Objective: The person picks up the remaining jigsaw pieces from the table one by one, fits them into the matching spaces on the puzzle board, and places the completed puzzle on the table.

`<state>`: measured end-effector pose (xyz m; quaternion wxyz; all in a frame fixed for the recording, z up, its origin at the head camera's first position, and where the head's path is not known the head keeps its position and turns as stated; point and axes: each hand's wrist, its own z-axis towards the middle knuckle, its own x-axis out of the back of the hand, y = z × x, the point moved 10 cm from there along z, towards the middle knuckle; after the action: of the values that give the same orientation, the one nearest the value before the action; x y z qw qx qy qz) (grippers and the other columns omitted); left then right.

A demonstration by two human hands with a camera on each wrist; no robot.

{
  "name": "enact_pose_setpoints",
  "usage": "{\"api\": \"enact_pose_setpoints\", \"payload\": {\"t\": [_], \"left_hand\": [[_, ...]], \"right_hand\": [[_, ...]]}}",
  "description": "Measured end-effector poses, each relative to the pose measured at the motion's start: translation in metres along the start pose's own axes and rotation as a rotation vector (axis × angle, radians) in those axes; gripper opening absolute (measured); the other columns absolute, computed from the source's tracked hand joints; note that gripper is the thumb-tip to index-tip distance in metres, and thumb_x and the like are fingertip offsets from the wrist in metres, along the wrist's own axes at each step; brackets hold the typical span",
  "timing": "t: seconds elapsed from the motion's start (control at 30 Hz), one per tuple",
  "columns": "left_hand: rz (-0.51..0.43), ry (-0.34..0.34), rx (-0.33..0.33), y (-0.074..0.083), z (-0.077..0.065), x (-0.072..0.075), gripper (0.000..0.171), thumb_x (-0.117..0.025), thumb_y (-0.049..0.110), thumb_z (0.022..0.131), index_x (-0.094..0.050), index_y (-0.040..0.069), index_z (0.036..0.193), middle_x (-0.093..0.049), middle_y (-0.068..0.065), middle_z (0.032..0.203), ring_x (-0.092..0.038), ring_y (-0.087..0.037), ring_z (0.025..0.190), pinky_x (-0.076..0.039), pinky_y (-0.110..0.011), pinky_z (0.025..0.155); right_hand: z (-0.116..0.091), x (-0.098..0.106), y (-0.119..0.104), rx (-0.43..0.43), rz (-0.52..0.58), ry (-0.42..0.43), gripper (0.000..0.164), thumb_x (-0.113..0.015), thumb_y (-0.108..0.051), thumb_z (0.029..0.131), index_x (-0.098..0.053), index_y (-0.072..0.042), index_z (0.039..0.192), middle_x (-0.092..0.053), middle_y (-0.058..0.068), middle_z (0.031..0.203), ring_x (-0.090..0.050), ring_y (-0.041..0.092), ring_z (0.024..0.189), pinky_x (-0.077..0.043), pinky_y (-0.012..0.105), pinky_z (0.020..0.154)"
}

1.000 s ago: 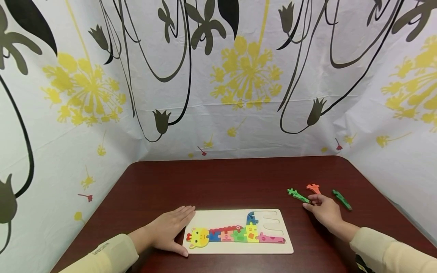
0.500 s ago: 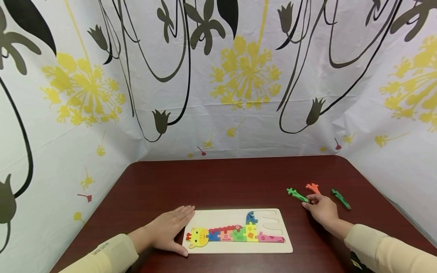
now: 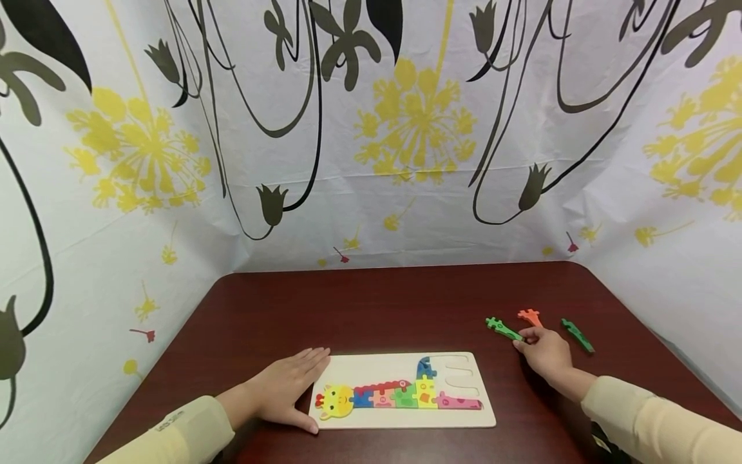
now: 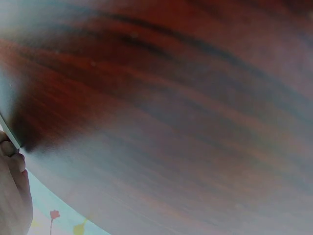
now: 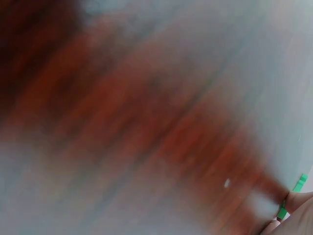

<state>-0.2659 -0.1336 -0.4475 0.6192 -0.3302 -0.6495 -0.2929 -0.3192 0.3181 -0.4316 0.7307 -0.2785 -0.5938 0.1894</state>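
Head view: the left hand, fingers straight, touches the left edge of the board on the desk. Farther right, the right hand pinches the light green piece by its near end; the orange piece lies just beyond, the dark green piece to the right.

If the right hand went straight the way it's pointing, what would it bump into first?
The light green piece, which the right hand pinches at one end. Beyond it, the way over the table looks free toward the far edge, though depth is hard to judge.
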Motion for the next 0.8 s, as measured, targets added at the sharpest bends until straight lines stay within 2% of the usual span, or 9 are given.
{"api": "enact_pose_setpoints", "payload": {"t": [0.47, 0.8], "left_hand": [[-0.007, 0.001, -0.002, -0.0009, 0.0004, -0.0030, 0.113, -0.038, 0.086, 0.078, -0.022, 0.003, 0.154, -0.021, -0.013, 0.159, -0.022, -0.027, 0.144, -0.025, -0.044, 0.113], [0.010, 0.011, -0.008, -0.0005, 0.0002, -0.0024, 0.113, -0.038, 0.085, 0.078, -0.023, 0.002, 0.154, -0.022, -0.013, 0.158, -0.023, -0.027, 0.144, -0.026, -0.043, 0.113]], "right_hand": [[0.0008, 0.0024, -0.0011, 0.009, -0.006, 0.003, 0.021, -0.065, -0.011, 0.091, -0.066, 0.008, 0.099, -0.065, 0.010, 0.080, -0.059, 0.027, 0.072, -0.046, 0.042, 0.064], [0.0005, 0.0033, 0.0017, -0.013, 0.032, -0.012, 0.022, -0.065, -0.014, 0.092, -0.067, 0.007, 0.101, -0.067, 0.013, 0.088, -0.059, 0.028, 0.077, -0.046, 0.040, 0.065]]}}
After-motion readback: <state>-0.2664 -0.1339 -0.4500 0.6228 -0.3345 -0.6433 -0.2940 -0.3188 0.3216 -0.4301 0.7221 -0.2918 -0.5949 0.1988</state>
